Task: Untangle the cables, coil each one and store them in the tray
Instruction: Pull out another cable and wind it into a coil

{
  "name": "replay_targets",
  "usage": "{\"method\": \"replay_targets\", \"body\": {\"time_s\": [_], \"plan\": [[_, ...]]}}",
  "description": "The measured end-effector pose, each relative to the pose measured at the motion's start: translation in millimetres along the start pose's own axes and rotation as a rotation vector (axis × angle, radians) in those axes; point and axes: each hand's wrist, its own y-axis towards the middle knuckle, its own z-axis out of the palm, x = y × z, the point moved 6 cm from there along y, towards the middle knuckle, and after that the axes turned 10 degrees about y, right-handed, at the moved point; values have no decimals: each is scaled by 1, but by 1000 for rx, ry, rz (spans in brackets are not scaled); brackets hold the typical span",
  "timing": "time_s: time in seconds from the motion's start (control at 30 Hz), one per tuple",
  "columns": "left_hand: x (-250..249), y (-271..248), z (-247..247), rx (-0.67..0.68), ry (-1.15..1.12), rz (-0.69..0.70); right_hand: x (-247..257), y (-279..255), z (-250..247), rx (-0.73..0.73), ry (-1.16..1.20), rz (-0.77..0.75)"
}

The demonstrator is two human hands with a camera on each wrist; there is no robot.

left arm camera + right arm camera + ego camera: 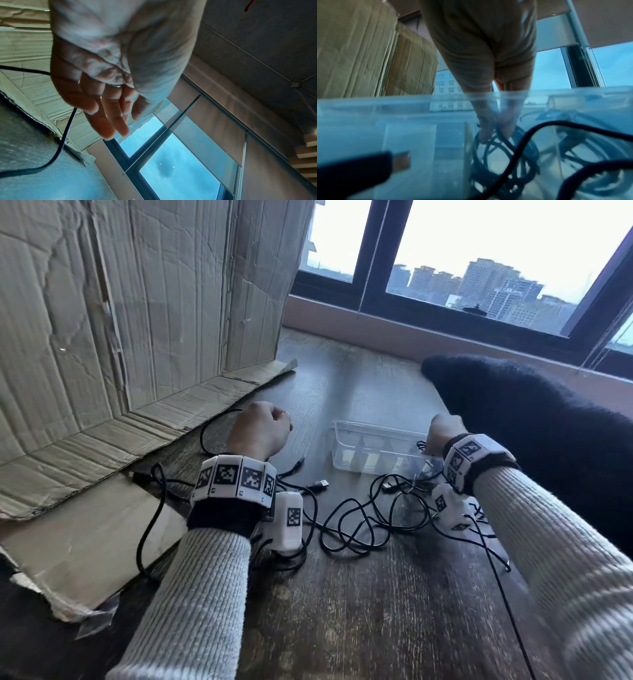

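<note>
A clear plastic tray [376, 428] stands on the dark wooden table. My right hand [436, 429] reaches down into its right end. Seen through the tray wall [402, 115] in the right wrist view, my right hand [494, 128] pinches a coiled black cable [501, 155] that lies inside the tray. Loose black cables [352, 522] sprawl tangled in front of the tray, one with a USB plug [320, 483], which shows close up [368, 166]. My left hand [274, 419] hovers left of the tray. In the left wrist view the left hand [113, 121] is relaxed and empty, with a black cable [67, 129] behind it.
A large creased cardboard sheet [102, 337] stands on the left and folds onto the table. A dark fuzzy garment [531, 422] lies right of the tray, touching my right wrist. A window sill [411, 330] runs along the far edge. More cable loops lie under both wrists.
</note>
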Motion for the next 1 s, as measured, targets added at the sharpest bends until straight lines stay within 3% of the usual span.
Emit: {"method": "replay_targets", "body": {"time_s": [0.1,0.5,0.8,1.0], "plan": [[1,0,0,-2,6,-4,-5,4,2,-72,132,32],[1,1,0,-24,-4,-1,-1,3,-2,111,15,-60],[-3,-1,-4,-44,-11,27,1,-2,2,6,4,-64],[0,1,-4,-49,-15,22,-2,0,13,162,49,-131]]}}
